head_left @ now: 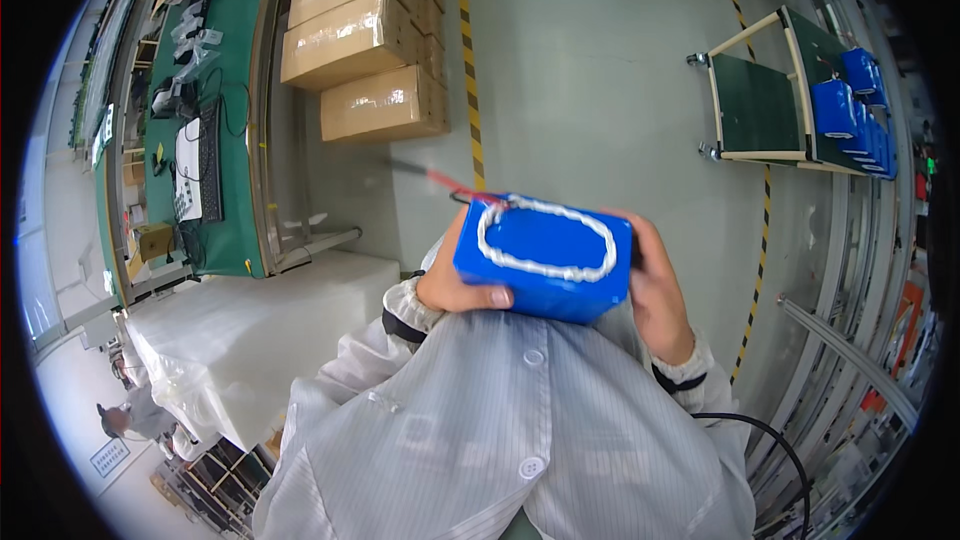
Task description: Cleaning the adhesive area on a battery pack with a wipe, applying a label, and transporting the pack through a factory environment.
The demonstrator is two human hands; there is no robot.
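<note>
A blue, shrink-wrapped battery pack (550,235) is held up in front of my body between both hands. An oval bead of white sealant (612,252) runs around its upper face. Red and dark wires (447,179) stick out from its far left corner, their ends blurred. My left hand (455,285) grips the left side, its thumb on the near face. My right hand (660,290) is wrapped around the right end, with some fingertips hidden behind the pack.
Stacked cardboard boxes (345,40) stand at far left beside a green workbench (235,170) with a keyboard (210,165). A wheeled cart (755,105) at right carries several blue packs (835,108). A white-covered block (260,330) is near left. Another person (145,415) is beyond it.
</note>
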